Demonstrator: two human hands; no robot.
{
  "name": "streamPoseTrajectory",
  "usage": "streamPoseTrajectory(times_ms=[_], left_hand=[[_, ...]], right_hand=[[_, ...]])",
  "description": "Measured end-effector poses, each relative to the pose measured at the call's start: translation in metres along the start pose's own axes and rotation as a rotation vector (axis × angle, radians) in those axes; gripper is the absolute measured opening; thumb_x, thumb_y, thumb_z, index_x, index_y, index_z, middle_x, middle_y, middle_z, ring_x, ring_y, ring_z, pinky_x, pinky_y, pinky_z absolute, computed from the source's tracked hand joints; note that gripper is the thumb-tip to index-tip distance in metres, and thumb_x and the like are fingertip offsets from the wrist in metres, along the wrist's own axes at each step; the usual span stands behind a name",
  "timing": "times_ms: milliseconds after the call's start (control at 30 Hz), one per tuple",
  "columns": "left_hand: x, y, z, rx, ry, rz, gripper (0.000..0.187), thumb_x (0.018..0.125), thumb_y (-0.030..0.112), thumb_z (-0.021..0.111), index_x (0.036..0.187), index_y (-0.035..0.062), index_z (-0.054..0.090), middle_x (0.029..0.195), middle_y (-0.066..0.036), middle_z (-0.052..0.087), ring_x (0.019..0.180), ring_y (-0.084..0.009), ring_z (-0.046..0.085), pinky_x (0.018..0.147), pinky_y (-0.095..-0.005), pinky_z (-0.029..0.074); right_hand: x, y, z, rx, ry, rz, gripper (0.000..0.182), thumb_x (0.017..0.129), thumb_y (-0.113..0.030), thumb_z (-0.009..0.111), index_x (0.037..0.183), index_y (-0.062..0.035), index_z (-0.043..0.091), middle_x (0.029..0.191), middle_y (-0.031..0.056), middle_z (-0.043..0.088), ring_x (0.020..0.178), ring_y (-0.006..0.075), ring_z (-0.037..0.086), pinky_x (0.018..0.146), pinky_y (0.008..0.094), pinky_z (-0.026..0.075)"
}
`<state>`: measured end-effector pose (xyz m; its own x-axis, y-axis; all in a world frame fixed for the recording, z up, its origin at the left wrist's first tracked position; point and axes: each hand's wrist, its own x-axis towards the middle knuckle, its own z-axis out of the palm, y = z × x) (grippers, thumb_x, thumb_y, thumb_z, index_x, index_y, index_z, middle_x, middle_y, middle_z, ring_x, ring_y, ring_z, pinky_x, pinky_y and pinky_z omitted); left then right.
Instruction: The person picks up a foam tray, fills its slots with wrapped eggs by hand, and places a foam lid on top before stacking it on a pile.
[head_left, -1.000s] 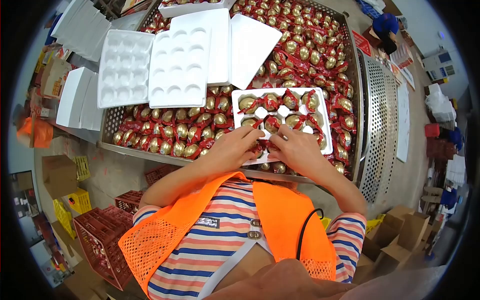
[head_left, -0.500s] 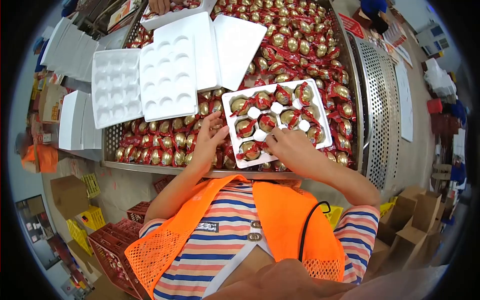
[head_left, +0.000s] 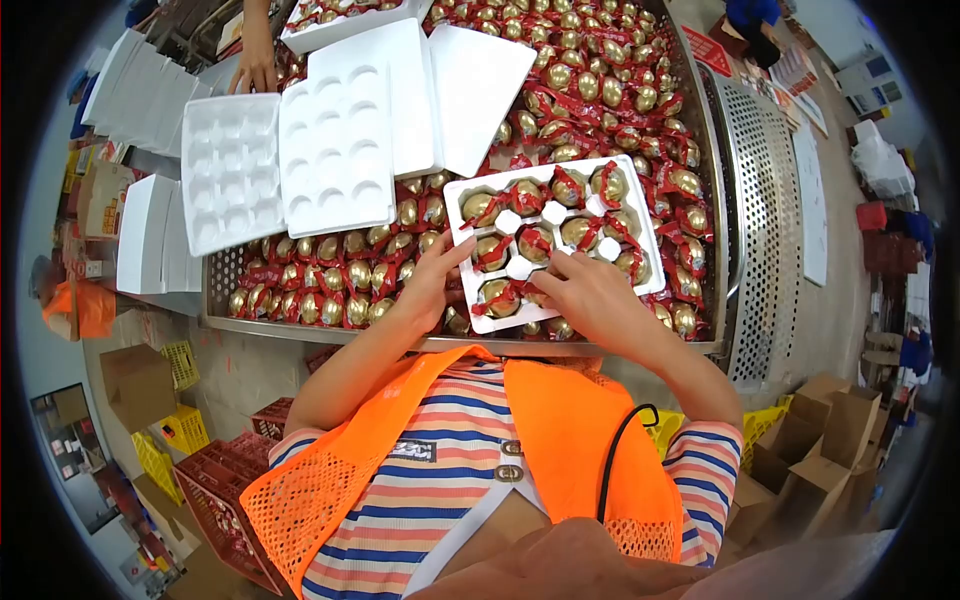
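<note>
A white foam tray lies tilted on the heap, its round compartments holding gold egg-shaped items with red wrapper ends. My left hand grips the tray's left edge, with thumb and fingertips at the rim. Over the tray's lower row, my right hand has its fingers bunched together at a compartment. Red wrapper shows by those fingertips; the gold egg under them is mostly hidden. Many more gold eggs with red wrappers lie beneath and around the tray.
Empty white moulded trays and flat white foam sheets lie at the upper left of the metal bin. Stacks of white foam stand farther left. Another person's hand is beside the trays. A perforated metal surface runs along the right.
My left hand has moved right and up onto the tray's edge. My right hand stays at the lower row. The other person's hand has shifted from the upper tray to the left beside the moulded trays.
</note>
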<state>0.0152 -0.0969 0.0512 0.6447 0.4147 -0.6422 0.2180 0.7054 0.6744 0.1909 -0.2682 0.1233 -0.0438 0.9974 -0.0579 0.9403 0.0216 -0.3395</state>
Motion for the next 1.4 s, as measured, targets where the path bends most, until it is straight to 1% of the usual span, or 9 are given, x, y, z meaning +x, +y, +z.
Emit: streamPoseTrajectory(times_ms=[167,267,367,500,567,700,767,1000,1400], left_hand=[[0.013,-0.001,0.0,-0.009,0.004,-0.014,0.054,0.088,0.031,0.073,0.131,0.0062,0.05,0.112,-0.004,0.064,0.097,-0.0148,0.061,0.084,-0.0319,0.05],[0.018,-0.004,-0.002,0.007,-0.02,0.037,0.049,0.089,0.03,0.071,0.127,0.0045,0.053,0.116,-0.005,0.063,0.105,-0.015,0.059,0.092,-0.0314,0.046],[0.021,-0.006,0.002,0.019,0.0,0.103,0.05,0.091,0.035,0.068,0.127,0.0036,0.052,0.118,-0.006,0.06,0.11,-0.0154,0.055,0.096,-0.0318,0.042],[0.021,-0.003,0.02,0.07,0.182,0.2,0.055,0.093,0.039,0.064,0.13,0.0015,0.049,0.12,-0.008,0.057,0.11,-0.0154,0.053,0.096,-0.031,0.042],[0.024,0.001,0.017,0.025,0.056,0.276,0.055,0.094,0.036,0.062,0.133,0.0005,0.045,0.121,-0.01,0.056,0.111,-0.0156,0.053,0.097,-0.031,0.042],[-0.029,0.04,0.028,-0.029,0.072,0.447,0.053,0.095,0.026,0.061,0.136,-0.0007,0.041,0.123,-0.011,0.055,0.115,-0.016,0.054,0.098,-0.0317,0.044],[-0.044,0.043,0.006,-0.152,0.123,0.503,0.055,0.094,0.022,0.06,0.14,-0.0006,0.038,0.126,-0.012,0.055,0.116,-0.0177,0.055,0.098,-0.0321,0.046],[-0.148,0.022,-0.067,-0.174,0.297,0.679,0.056,0.09,0.009,0.062,0.14,-0.0004,0.039,0.127,-0.014,0.057,0.111,-0.021,0.06,0.095,-0.0352,0.049],[-0.215,-0.051,-0.132,-0.379,0.633,0.61,0.052,0.088,0.013,0.067,0.132,-0.0022,0.046,0.122,-0.014,0.06,0.106,-0.0189,0.062,0.091,-0.0335,0.05]], right_hand=[[0.006,0.028,-0.027,0.459,0.13,0.183,0.025,0.082,-0.019,0.073,0.1,-0.0033,0.065,0.093,0.0105,0.063,0.08,0.0277,0.063,0.068,0.0369,0.051],[-0.012,0.065,-0.035,0.106,0.599,0.395,0.029,0.088,-0.022,0.07,0.111,-0.0047,0.067,0.093,0.013,0.064,0.081,0.0276,0.064,0.068,0.0366,0.05],[-0.046,0.106,-0.01,0.007,0.43,0.668,0.045,0.092,-0.043,0.062,0.108,-0.0011,0.066,0.096,0.0194,0.064,0.087,0.0358,0.064,0.078,0.043,0.05],[-0.062,0.107,0.018,0.517,0.329,0.729,0.055,0.092,-0.048,0.06,0.108,0.0037,0.065,0.097,0.0212,0.064,0.089,0.0328,0.063,0.081,0.0408,0.048],[-0.065,0.087,0.009,0.568,0.321,0.811,0.056,0.092,-0.048,0.061,0.108,0.0058,0.064,0.098,0.0209,0.064,0.091,0.0305,0.063,0.082,0.0396,0.047],[-0.067,0.045,-0.012,0.763,0.538,0.664,0.05,0.088,-0.03,0.069,0.124,0.0034,0.058,0.112,0.0141,0.064,0.103,0.0218,0.06,0.091,0.0349,0.045],[-0.061,0.028,-0.021,0.939,0.598,0.553,0.064,0.084,-0.017,0.071,0.139,0.0013,0.046,0.127,0.01,0.058,0.112,0.0188,0.056,0.099,0.0337,0.043],[-0.002,-0.04,-0.007,1.045,0.421,0.205,0.079,0.085,-0.02,0.069,0.15,0.0014,0.029,0.142,0.0191,0.043,0.13,0.0268,0.044,0.109,0.039,0.034],[0.054,-0.091,0.044,0.973,0.003,0.064,0.07,0.092,-0.023,0.063,0.148,0.0028,0.031,0.142,0.0237,0.045,0.132,0.0343,0.041,0.11,0.0427,0.031]])
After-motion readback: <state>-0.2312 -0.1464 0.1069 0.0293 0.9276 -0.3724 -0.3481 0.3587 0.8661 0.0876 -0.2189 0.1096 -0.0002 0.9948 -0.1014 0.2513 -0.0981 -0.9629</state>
